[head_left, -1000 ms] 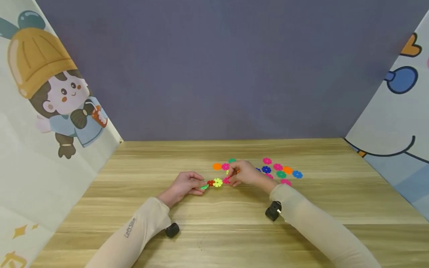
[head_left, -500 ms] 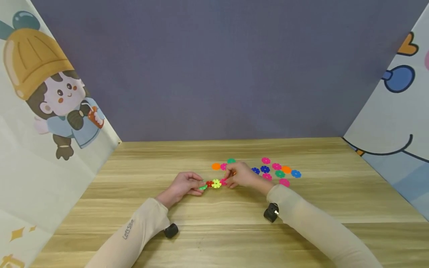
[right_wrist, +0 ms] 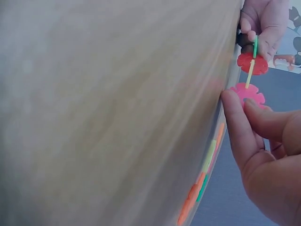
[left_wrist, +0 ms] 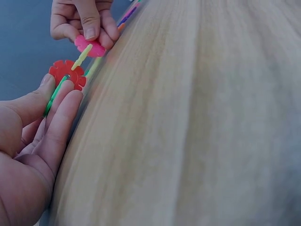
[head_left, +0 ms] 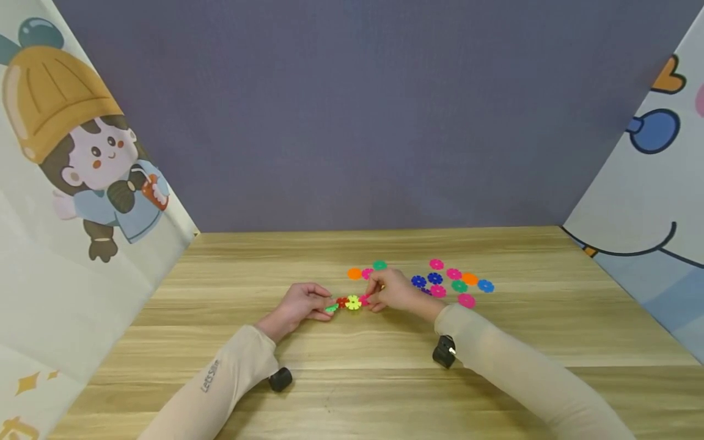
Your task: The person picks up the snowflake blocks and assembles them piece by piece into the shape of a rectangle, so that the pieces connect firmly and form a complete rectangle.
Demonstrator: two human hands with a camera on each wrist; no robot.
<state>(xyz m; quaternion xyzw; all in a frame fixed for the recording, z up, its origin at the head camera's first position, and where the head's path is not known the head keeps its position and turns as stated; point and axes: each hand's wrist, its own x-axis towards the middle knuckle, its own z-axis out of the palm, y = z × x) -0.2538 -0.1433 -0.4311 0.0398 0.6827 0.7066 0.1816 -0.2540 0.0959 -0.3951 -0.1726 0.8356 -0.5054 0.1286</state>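
pink disc (left_wrist: 96, 49) has moved closer to yellow disc (head_left: 353, 303)

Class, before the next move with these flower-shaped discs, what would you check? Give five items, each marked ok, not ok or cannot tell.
1. Left hand steadies the green disc: ok, pinched.
2. Red disc meets both the green disc and the yellow disc: ok.
3. Pink disc fully slotted into the yellow disc: cannot tell.
4. Right hand free to fetch another: not ok, it pinches the pink disc.
5. More discs lying on the table: ok.
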